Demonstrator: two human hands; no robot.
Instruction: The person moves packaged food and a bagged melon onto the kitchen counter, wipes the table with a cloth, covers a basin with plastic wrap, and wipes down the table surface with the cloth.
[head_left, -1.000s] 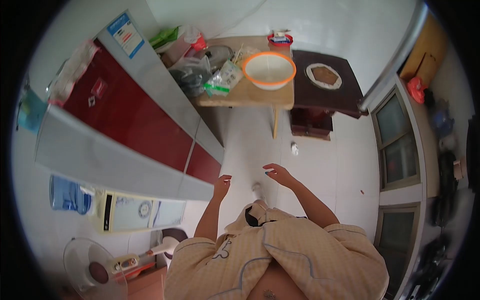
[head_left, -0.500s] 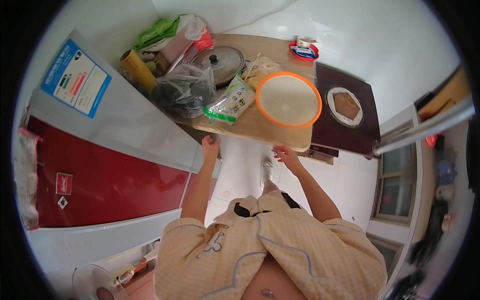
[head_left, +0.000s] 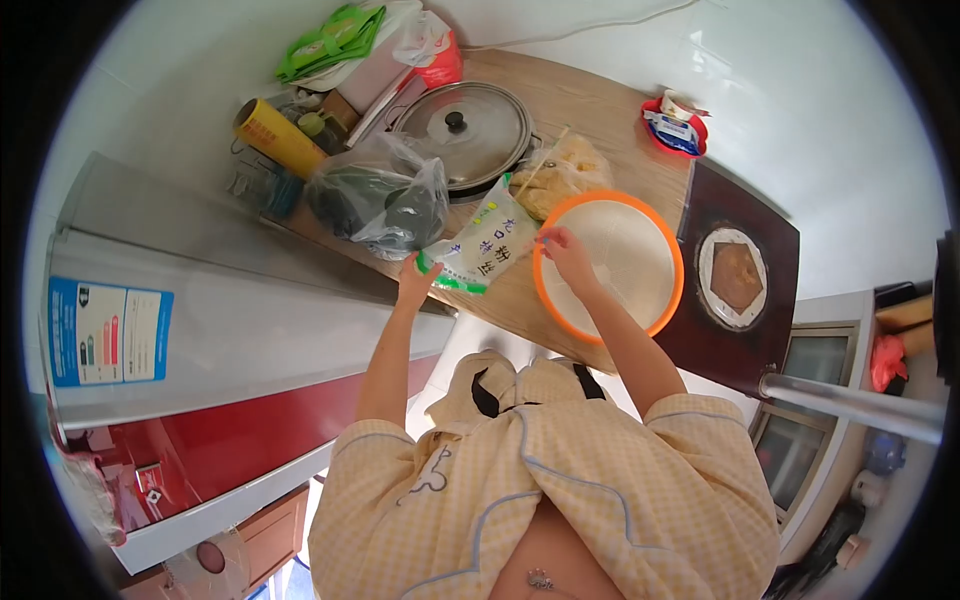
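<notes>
My left hand (head_left: 416, 283) is at the lower left corner of a bag of glass noodles (head_left: 480, 245), its fingers closed on the green-edged plastic. The bag lies slanted on the wooden tabletop and has Chinese print. Over the left rim of an orange-rimmed basin (head_left: 625, 265) is my right hand (head_left: 566, 256), fingers drawn together. A tiny bluish spot shows at these fingertips, too small to name. Just behind the basin sits a clear bag of yellowish food (head_left: 568, 172) with a thin stick beside it. Left of the noodles rests a clear plastic bag (head_left: 385, 200) with dark contents.
A lidded pot (head_left: 470, 125) stands at the back of the table. Further left are a yellow roll (head_left: 280, 140) and green bag (head_left: 332, 42). A red dish (head_left: 675, 128) sits at the back right, near a dark cooktop (head_left: 735, 340). The fridge (head_left: 240, 330) borders my left.
I have come closer to the table. My left hand has moved up onto the noodle bag's corner. My right hand has risen from the table's front edge to the basin's rim.
</notes>
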